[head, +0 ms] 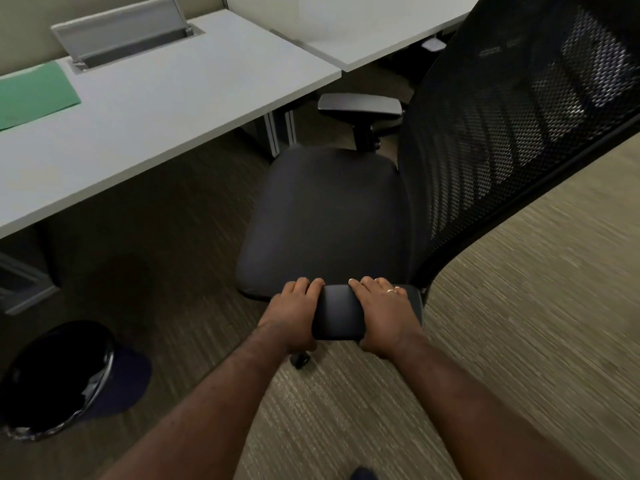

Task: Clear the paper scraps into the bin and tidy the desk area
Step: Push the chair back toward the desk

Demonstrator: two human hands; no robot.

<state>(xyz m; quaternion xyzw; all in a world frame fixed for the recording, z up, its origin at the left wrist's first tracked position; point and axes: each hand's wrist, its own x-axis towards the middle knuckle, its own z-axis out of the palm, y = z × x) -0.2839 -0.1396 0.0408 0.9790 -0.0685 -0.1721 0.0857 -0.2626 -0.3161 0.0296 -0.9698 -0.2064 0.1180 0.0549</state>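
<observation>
A black office chair [332,216] is standing on ribbed carpet just beside the pale grey desk [166,109], its mesh back rising at two o'clock. A green folder [33,93] is lying on the desk at ten o'clock. The bin [59,379], black-lined with pale scraps inside, is sitting on the floor at eight o'clock. The left hand [294,313] and right hand [384,313] are both reaching forward, each grip closing around the chair's padded near armrest [341,313], fingers curling over its far edge.
</observation>
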